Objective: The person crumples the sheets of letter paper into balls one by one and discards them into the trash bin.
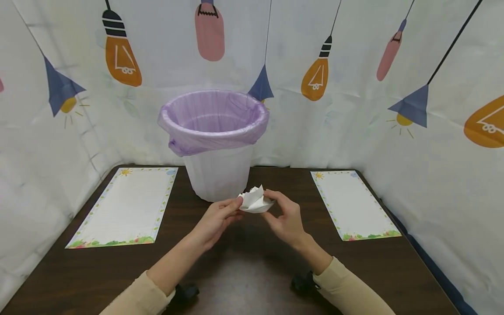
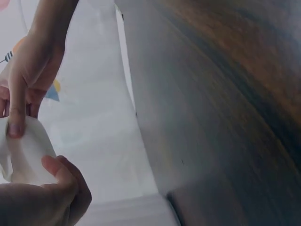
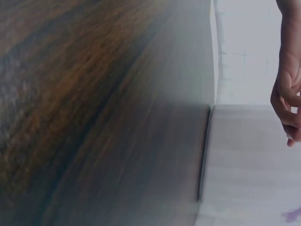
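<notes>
A crumpled sheet of white paper [image 1: 255, 202] is held up between both hands, above the middle of the table. My left hand [image 1: 216, 218] pinches its left side, thumb on top and fingers beneath. On the other side, my right hand [image 1: 286, 218] grips the paper's right edge between thumb and fingers. The left wrist view shows the paper [image 2: 35, 148] at the left border, with fingers on it from above and below. In the right wrist view only one hand [image 3: 289, 89] shows at the right border; the paper is out of that frame.
A white bin [image 1: 220, 175] lined with a purple bag [image 1: 214, 139] stands just behind the hands. Flat bordered sheets lie to the left [image 1: 126, 205] and right [image 1: 354, 205] on the dark wooden table [image 1: 244, 275]. Printed white curtains [image 1: 287, 131] surround the table.
</notes>
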A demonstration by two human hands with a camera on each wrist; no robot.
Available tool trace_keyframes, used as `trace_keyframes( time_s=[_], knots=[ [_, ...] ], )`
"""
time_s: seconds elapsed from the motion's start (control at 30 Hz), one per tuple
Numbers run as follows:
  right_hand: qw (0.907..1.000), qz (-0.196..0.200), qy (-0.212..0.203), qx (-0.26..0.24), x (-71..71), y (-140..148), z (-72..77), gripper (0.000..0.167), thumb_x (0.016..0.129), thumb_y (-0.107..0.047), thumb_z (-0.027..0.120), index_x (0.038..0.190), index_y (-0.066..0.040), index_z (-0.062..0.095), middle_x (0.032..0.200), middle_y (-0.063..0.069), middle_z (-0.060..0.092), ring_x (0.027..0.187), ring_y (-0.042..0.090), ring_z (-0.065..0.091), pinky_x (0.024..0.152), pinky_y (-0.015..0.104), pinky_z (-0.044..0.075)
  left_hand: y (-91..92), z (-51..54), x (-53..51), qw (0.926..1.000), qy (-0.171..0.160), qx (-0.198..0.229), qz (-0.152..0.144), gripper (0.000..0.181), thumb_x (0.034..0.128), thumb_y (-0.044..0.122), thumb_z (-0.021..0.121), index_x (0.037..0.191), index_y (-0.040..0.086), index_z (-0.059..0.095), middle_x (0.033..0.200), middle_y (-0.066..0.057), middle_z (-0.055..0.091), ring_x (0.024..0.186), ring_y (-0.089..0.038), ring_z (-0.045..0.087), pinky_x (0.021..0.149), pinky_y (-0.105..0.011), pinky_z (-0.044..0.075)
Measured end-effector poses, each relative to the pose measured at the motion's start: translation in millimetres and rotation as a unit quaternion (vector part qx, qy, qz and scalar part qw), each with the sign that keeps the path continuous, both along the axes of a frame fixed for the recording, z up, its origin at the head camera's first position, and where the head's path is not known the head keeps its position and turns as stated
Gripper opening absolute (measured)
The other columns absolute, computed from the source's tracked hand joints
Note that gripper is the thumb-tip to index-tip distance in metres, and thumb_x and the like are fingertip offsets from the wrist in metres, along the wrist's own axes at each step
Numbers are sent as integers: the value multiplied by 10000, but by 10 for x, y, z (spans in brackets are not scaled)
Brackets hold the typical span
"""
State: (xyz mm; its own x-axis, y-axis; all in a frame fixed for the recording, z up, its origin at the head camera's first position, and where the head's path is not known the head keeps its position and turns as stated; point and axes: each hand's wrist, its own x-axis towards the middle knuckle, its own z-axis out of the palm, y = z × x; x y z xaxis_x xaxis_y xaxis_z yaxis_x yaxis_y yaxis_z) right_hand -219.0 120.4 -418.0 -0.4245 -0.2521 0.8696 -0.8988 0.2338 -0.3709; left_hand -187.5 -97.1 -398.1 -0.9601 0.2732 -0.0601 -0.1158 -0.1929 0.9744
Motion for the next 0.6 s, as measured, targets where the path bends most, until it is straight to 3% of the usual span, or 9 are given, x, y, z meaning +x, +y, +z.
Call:
trace_keyframes(
  time_s=[0.2, 0.4, 0.6],
  knots=[
    [10000, 0, 64, -23, 18, -17, -8, 489, 683, 136, 860, 1124, 28, 677, 1104, 195, 725, 1013, 373, 710, 968, 275, 521, 5, 36, -10, 9996, 228, 98, -102, 494, 1078, 226, 572, 1375, -167, 521, 1330, -190, 591, 1148, -193, 613, 1135, -475, 378],
    [9999, 109, 70, 0, 38, -22, 10, 487, 675, 128, 875, 1106, 19, 677, 1082, 172, 717, 994, 342, 697, 936, 269, 528, 6, 41, -5, 9993, 317, 65, -171, 491, 1068, 187, 590, 1405, -157, 497, 1346, -217, 583, 1175, -215, 602, 1121, -414, 401],
    [9999, 54, -78, -145, 74, -33, 31, 456, 663, 86, 903, 1056, -9, 692, 1052, 147, 709, 997, 332, 648, 924, 288, 499, 8, 97, 4, 9981, 576, -173, -155, 531, 1045, 198, 629, 1445, -122, 487, 1460, -210, 522, 1312, -256, 490, 1151, -415, 346]
  ],
)
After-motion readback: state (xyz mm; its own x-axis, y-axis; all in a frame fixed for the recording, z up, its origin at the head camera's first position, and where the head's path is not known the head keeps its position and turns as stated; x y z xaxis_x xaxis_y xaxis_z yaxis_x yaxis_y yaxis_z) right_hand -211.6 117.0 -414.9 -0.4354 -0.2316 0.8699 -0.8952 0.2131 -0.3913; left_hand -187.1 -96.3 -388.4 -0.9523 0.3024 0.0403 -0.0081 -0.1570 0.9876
